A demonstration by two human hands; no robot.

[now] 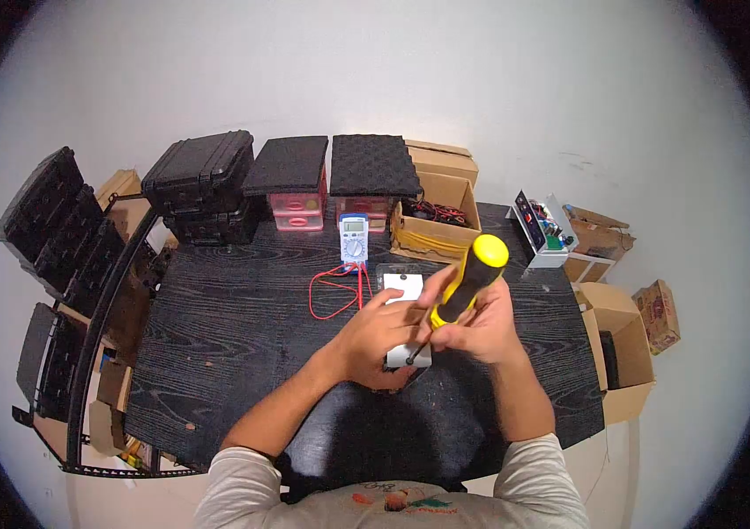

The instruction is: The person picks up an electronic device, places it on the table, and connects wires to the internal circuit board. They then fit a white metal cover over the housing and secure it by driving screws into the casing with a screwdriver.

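Observation:
A screwdriver (472,280) with a yellow and black handle is gripped in my right hand (487,326), its butt end tilted up toward the camera. Its thin dark shaft slants down to the lower part of a white rectangular panel (403,284). My left hand (373,342) is closed around the panel, fingers lying across its middle and covering much of it. A dark round spot shows near the panel's top end, and a clear edge surrounds it. Whether the shaft's tip sits in a screw is too small to tell.
Beyond my hands, a multimeter (355,240) with red leads (311,295) lies on the black table (234,309). Behind stand black cases (199,172), drawer boxes (298,216) under foam, and a cardboard box (432,240) of cables. An opened white device (544,234) is at right.

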